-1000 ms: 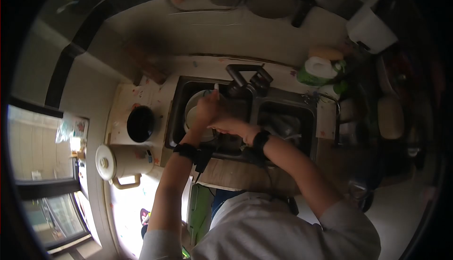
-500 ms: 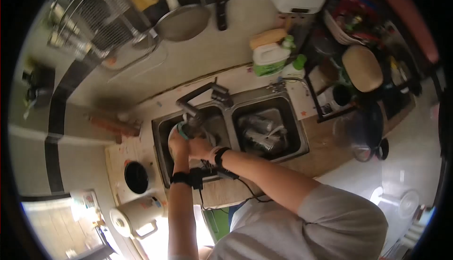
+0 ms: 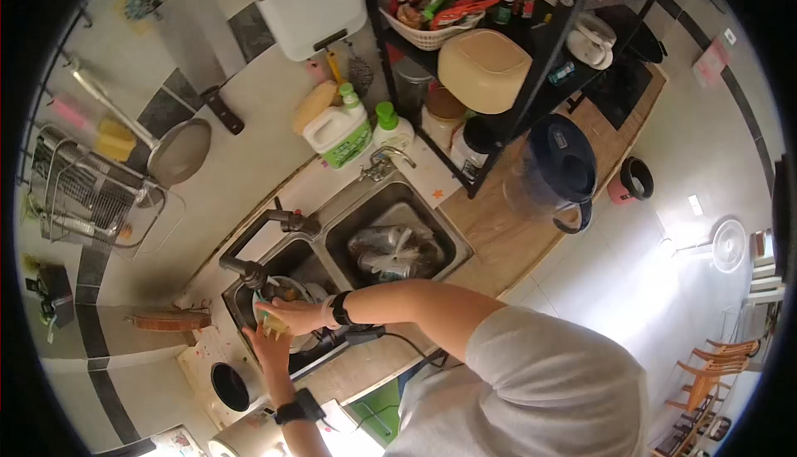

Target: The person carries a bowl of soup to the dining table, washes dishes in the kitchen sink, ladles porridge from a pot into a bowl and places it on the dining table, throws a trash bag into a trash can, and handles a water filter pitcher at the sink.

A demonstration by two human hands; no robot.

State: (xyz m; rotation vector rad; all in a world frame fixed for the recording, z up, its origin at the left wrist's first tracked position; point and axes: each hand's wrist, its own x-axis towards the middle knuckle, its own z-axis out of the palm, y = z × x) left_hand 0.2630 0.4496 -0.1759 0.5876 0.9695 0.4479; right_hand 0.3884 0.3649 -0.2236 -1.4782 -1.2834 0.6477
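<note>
Both my hands work over the left sink basin (image 3: 292,259), just below the dark faucet (image 3: 246,271). My right hand (image 3: 297,314) is closed round a small yellowish piece (image 3: 274,323) with a teal edge beside it; its kind is not clear. My left hand (image 3: 269,352) is right below, its fingers apart and their tips close to that piece; whether they touch it I cannot tell. A round metal bowl (image 3: 314,292) with something brownish in it sits in the basin, partly hidden by my right hand.
Plastic-wrapped items (image 3: 394,251) lie in the right basin. Behind it stand a white-and-green detergent bottle (image 3: 339,135) and a green-capped bottle (image 3: 392,127). A black shelf rack (image 3: 531,75) and a water pitcher (image 3: 554,166) are at right. A dark pot (image 3: 233,386) stands at left.
My view has swung to the right, showing more of the rack and floor. My hands have moved apart a little, and the yellowish piece now shows at my right hand.
</note>
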